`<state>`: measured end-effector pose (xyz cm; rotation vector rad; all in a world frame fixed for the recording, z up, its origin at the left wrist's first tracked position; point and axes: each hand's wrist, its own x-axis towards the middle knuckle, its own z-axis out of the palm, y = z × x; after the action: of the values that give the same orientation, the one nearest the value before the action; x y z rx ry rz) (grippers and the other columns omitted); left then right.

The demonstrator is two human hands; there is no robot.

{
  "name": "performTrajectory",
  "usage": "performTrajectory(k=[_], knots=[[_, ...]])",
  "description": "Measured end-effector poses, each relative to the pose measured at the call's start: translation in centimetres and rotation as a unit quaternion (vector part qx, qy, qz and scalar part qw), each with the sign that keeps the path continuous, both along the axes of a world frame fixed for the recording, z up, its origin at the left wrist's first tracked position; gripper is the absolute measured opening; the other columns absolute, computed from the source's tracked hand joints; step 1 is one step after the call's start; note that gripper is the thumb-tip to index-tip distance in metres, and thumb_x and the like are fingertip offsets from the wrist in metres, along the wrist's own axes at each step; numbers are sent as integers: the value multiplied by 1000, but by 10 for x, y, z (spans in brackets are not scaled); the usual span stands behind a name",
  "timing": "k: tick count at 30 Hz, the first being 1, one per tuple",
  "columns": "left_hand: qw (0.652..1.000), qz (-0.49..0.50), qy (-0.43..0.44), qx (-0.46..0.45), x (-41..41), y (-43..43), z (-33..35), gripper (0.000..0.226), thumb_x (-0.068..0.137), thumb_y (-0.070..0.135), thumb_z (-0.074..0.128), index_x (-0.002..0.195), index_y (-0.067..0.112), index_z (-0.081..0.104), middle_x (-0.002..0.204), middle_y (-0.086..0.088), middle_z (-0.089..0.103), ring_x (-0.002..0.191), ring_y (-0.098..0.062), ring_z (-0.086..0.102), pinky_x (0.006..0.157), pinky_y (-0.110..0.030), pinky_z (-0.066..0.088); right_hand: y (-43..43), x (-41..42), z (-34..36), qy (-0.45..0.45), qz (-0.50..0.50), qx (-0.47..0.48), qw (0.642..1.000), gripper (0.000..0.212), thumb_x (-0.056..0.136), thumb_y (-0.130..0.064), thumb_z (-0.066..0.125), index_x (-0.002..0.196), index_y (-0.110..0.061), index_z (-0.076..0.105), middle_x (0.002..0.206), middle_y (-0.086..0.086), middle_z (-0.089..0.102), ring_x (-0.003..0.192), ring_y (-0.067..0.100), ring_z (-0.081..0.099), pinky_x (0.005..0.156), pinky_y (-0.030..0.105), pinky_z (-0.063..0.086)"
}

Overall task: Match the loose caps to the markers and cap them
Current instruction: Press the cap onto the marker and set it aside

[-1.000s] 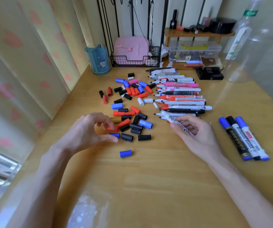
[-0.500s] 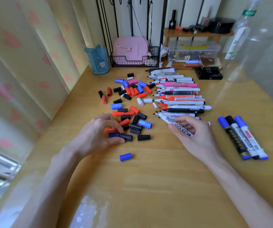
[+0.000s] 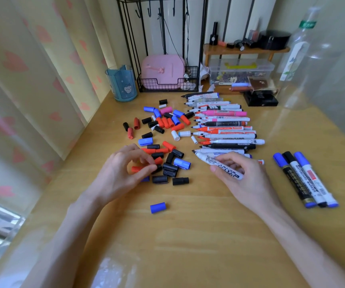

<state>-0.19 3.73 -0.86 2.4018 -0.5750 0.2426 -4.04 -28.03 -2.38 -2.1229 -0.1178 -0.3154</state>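
Leftmost, the bench (image 3: 188, 235) butts against a curtained wall, with a blue cup (image 3: 121, 84) in the far corner, so nothing can roll off that side. Just right of it the loose caps (image 3: 167, 123) lie scattered in red, black, blue and white, likely spread flat so that colours read at a glance. The left hand (image 3: 121, 171) sits on the near end of this scatter, fingers (image 3: 140, 157) curled and thumb drawn in toward a red cap and a black one. Whether either is actually pinched cannot be told. One blue cap (image 3: 157, 207) lies apart on open wood, nearer the person. Next comes the row of uncapped markers (image 3: 225, 129), tips all toward the caps, which keeps each match a short trip. The right hand (image 3: 246, 179) has its fingers wrapped round a white marker (image 3: 219, 165), its dark tip aimed left, seemingly ready to take a cap. Far right, well apart, three capped markers (image 3: 304, 179) lie together, apparently the finished lot. The near bench leaves both forearms room to swing.
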Motion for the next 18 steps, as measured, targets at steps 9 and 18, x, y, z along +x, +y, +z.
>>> performTrajectory(k=[9,18], knots=[[996,87,-30,1,75,-43,6,15,96,22,68,110,25,73,94,7,65,92,-16,61,78,-38,52,-3,2,-3,-101,-52,-104,988,20,88,-27,82,107,-22,78,99,-14,70,100,11,62,87,29,49],[983,168,-23,74,164,-74,-3,29,101,16,57,126,22,70,126,-12,63,123,-37,52,94,-45,48,-15,9,-5,-155,-90,-129,975,18,89,-25,80,106,-19,77,101,-10,70,99,19,61,88,34,49]])
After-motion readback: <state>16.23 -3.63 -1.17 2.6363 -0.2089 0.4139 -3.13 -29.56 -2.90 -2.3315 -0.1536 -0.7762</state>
